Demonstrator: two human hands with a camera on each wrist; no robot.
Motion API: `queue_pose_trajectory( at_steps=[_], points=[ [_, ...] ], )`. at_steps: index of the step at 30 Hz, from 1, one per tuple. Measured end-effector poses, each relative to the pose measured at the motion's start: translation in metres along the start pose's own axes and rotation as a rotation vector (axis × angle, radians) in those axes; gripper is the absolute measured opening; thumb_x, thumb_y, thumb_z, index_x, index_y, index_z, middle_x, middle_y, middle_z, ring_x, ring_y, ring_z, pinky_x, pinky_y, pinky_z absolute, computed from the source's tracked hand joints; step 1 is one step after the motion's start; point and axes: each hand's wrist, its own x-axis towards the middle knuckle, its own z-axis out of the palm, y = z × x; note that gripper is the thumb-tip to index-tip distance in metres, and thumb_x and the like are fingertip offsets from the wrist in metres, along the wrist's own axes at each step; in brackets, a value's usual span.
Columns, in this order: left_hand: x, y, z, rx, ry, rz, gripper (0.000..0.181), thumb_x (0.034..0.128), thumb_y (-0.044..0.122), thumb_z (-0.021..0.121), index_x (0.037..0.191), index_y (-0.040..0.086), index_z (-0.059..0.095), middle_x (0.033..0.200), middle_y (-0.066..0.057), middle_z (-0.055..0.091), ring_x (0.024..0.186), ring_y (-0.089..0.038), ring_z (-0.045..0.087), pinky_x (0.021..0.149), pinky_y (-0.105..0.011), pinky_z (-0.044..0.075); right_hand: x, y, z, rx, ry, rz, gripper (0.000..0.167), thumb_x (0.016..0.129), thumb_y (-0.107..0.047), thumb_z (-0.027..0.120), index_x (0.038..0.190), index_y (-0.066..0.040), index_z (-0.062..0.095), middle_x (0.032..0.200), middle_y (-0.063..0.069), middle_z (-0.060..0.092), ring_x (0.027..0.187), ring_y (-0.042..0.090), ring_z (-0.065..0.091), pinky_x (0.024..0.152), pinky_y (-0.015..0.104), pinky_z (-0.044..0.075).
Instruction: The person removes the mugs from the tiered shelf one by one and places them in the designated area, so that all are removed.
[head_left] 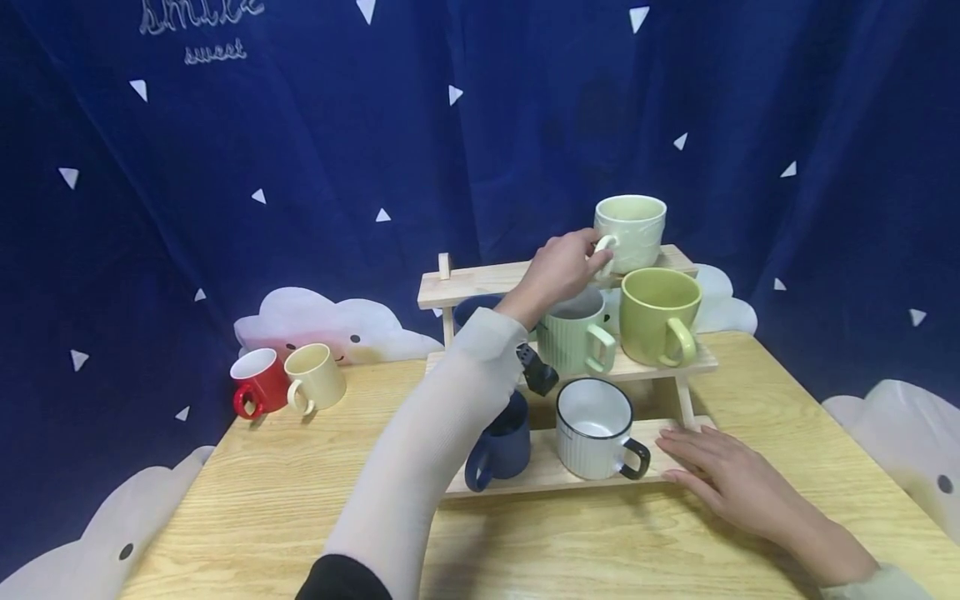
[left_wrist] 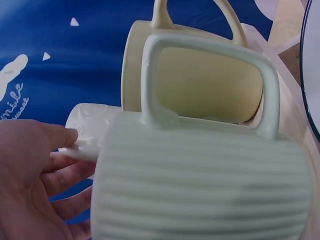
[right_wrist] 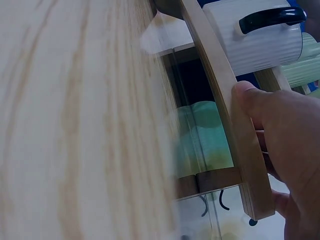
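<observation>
Blue curtain (head_left: pixel 517 125) hangs behind the surface (head_left: pixel 322 475). Your left hand (head_left: pixel 562 268) pinches the cream cup (head_left: pixel 636 233) by its handle (head_left: pixel 607 260), at the right end of the rack's (head_left: pixel 684 402) top board (head_left: pixel 483 277); your right hand (head_left: pixel 731 477), fingers extended, rests on the bottom board (head_left: pixel 652 432), probably to keep the rack steady.

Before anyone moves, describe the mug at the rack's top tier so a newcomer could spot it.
On the table stands a three-tier wooden rack. Near its top tier's right end, the left grip pinches the handle of a pale cream mug. Raised patterning sets it apart from the smooth yellow-green mug below.
</observation>
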Motion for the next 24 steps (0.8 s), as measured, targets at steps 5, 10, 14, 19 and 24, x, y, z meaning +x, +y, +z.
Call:
queue_pose_trajectory(
  at_steps=[5, 10, 14, 19, 24],
  points=[
    [0.001, -0.004, -0.003, -0.009, 0.006, -0.005, 0.026, 0.1052, 0.028, 0.045, 0.116, 0.014, 0.064, 0.095, 0.002, 0.065, 0.087, -0.015, 0.057, 0.080, -0.030, 0.045, 0.000, 0.001, 0.001, 0.004, -0.003, 0.004, 0.048, 0.083, -0.032, 0.077, 0.125, -0.012, 0.067, 0.125, 0.009, 0.065, 0.114, 0.028, 0.060, 0.115, 0.023, 0.018],
    [0.003, -0.009, -0.004, -0.114, -0.044, -0.029, 0.026, 0.1060, 0.025, 0.044, 0.113, 0.011, 0.065, 0.096, 0.004, 0.069, 0.085, -0.011, 0.057, 0.077, -0.023, 0.043, 0.000, 0.000, 0.000, 0.003, -0.012, 0.005, 0.047, 0.083, -0.032, 0.077, 0.125, -0.011, 0.067, 0.126, 0.010, 0.065, 0.113, 0.030, 0.061, 0.116, 0.024, 0.019],
    [0.005, -0.012, -0.005, -0.236, -0.069, -0.066, 0.027, 0.1056, 0.027, 0.046, 0.108, 0.009, 0.067, 0.093, 0.001, 0.070, 0.078, -0.012, 0.054, 0.068, -0.021, 0.042, 0.001, -0.001, -0.001, 0.000, -0.018, 0.009, 0.046, 0.083, -0.030, 0.077, 0.124, -0.010, 0.067, 0.126, 0.010, 0.064, 0.112, 0.031, 0.061, 0.116, 0.024, 0.019],
    [0.003, -0.013, -0.005, -0.448, -0.104, -0.126, 0.034, 0.1045, 0.030, 0.048, 0.099, 0.005, 0.069, 0.094, -0.004, 0.068, 0.085, -0.014, 0.059, 0.070, -0.019, 0.050, 0.001, 0.000, 0.000, 0.006, -0.024, 0.009, 0.047, 0.083, -0.031, 0.077, 0.124, -0.010, 0.067, 0.126, 0.009, 0.064, 0.113, 0.031, 0.060, 0.116, 0.024, 0.019],
    [0.002, -0.011, -0.004, -0.480, -0.112, -0.140, 0.039, 0.1050, 0.032, 0.046, 0.095, 0.002, 0.069, 0.100, -0.001, 0.071, 0.088, -0.014, 0.059, 0.071, -0.019, 0.050, 0.000, 0.001, 0.001, 0.008, -0.025, 0.009, 0.048, 0.083, -0.032, 0.077, 0.125, -0.011, 0.067, 0.126, 0.010, 0.064, 0.115, 0.029, 0.060, 0.116, 0.025, 0.019]
  ],
)
